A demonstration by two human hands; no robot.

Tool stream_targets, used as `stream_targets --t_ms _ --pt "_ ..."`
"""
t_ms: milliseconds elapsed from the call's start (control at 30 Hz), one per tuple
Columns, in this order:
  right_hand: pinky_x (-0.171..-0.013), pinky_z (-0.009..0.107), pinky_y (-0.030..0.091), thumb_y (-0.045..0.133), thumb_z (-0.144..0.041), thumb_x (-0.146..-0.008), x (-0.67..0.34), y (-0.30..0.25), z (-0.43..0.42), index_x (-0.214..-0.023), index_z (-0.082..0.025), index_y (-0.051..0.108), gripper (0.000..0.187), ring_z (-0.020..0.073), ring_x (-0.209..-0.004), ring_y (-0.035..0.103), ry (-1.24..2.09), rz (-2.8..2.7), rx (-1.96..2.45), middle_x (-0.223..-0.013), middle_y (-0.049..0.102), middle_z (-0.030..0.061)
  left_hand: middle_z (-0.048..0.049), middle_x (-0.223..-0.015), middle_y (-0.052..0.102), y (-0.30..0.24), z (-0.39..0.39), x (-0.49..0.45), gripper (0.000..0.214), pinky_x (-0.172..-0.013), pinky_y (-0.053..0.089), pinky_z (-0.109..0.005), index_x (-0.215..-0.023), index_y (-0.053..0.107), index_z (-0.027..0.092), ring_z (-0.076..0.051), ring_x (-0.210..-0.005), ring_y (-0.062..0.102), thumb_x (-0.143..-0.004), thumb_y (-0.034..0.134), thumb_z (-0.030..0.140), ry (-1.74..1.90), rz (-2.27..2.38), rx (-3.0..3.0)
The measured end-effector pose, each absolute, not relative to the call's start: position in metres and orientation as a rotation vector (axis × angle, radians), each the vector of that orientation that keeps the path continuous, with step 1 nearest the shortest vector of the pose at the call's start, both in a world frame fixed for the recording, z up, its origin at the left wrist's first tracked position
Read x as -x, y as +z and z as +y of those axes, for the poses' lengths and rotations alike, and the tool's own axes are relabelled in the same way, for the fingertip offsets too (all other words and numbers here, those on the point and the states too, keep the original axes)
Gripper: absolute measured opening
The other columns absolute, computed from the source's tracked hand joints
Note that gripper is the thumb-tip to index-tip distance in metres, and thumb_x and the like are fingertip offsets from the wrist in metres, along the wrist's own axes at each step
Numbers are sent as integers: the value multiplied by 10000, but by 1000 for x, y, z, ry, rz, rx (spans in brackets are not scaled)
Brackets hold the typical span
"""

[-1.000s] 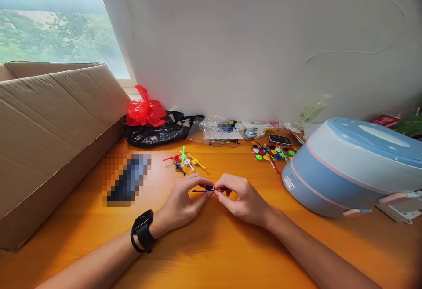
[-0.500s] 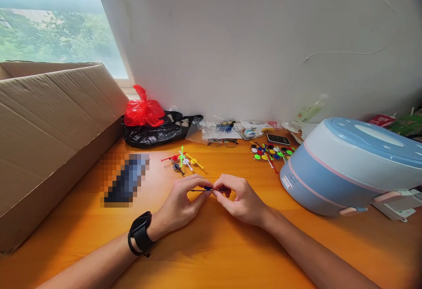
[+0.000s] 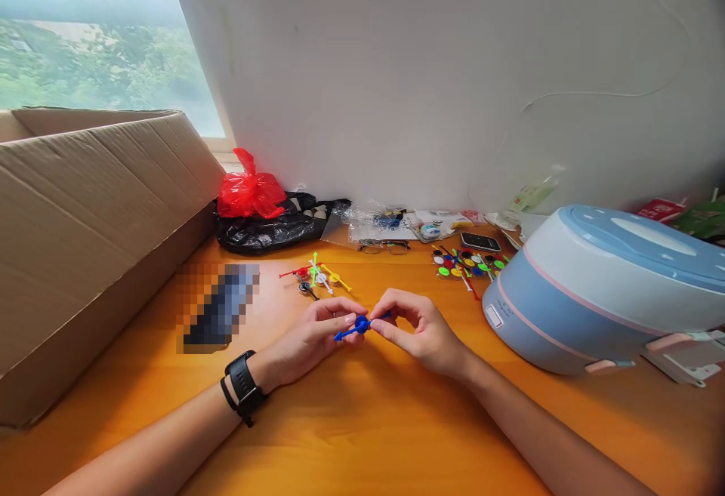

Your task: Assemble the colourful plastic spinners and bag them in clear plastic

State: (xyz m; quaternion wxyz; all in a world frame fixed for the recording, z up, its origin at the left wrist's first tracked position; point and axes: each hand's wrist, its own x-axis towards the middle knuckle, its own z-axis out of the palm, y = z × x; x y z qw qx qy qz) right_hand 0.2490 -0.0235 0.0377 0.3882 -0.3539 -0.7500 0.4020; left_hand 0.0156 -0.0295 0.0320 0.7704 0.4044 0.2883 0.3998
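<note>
Between my hands is a blue plastic arrow spinner [image 3: 361, 324], with a round hub in the middle and its arrowhead toward the lower left. My left hand [image 3: 325, 328] is closed on it, thumb and fingers at the hub. My right hand [image 3: 416, 326] pinches its other end, partly hiding it. Just beyond my left hand lie several finished-looking spinners in red, green, white, yellow and black, among them a yellow spinner [image 3: 336, 278]. A pile of coloured discs and arrows [image 3: 465, 263] lies farther back on the right.
A large cardboard box [image 3: 107, 232] stands on the left, and a blue-white lunch box [image 3: 589, 292] on the right. Along the wall are a red plastic bag [image 3: 249, 190], a black bag [image 3: 254, 233], eyeglasses [image 3: 385, 246] and a small black device [image 3: 480, 241]. A pixelated dark object [image 3: 220, 307] lies left.
The blue spinner has turned so its hub and arrowhead now face me. My left hand has rolled over, with its thumb now on top; my right hand still pinches the other end.
</note>
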Motion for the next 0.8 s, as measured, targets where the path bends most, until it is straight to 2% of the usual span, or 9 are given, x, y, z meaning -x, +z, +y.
stream_targets --t_ms 133,333,500,633,667,700,733,800 --pt "-820 325 533 745 -361 -985 -246 39 -25 -958 -218 769 147 196 -840 660 1042 -1902 885 -909 730 42 -52 -910 690 33 -30 -14 257 -781 497 -227 -939 820 168 -135 -841 602 -767 962 297 835 593 -821" --pt "-945 369 534 742 -385 -981 -250 45 -25 -1118 -244 756 197 240 -1006 671 909 -1851 863 -1067 729 71 -61 -919 695 27 -26 -11 280 -752 512 -210 -969 833 162 -123 -812 607 -750 976 261 822 572 -727" --pt "-734 317 482 707 -457 -997 -257 49 -24 -1207 -234 748 309 189 -778 572 1004 -1697 931 -829 605 21 -57 -864 686 28 -24 -10 259 -723 513 -202 -956 828 140 -114 -773 596 -757 969 227 860 570 -690" --pt "-664 287 420 718 -469 -987 -255 51 -28 -1381 -217 671 470 157 -717 525 1170 -1670 895 -791 562 -7 -60 -878 704 28 -23 -11 273 -739 526 -205 -961 819 120 -113 -783 626 -745 973 185 902 579 -625" --pt "-645 280 401 721 -465 -985 -255 50 -29 -1328 -205 701 431 147 -693 515 1211 -1696 880 -772 568 -10 -66 -899 714 27 -22 -11 283 -753 532 -209 -969 816 113 -117 -798 639 -741 973 171 919 579 -616" --pt "-615 277 371 712 -465 -989 -257 48 -29 -1182 -184 760 344 134 -649 495 1262 -1731 851 -720 564 -13 -72 -916 723 27 -22 -11 291 -766 538 -211 -975 814 107 -121 -811 651 -737 973 159 938 577 -608" --pt "-579 280 330 692 -474 -998 -259 46 -29 -958 -165 788 326 121 -592 460 1317 -1765 804 -641 541 -16 -77 -929 730 26 -21 -11 295 -776 542 -212 -981 811 101 -124 -822 661 -738 971 148 956 574 -601" --pt "-525 305 237 631 -527 -1016 -264 39 -26 -556 -165 654 586 102 -488 366 1417 -1797 684 -485 446 -15 -76 -937 735 25 -21 -12 290 -776 544 -206 -1000 807 96 -118 -819 669 -754 956 127 971 571 -584"
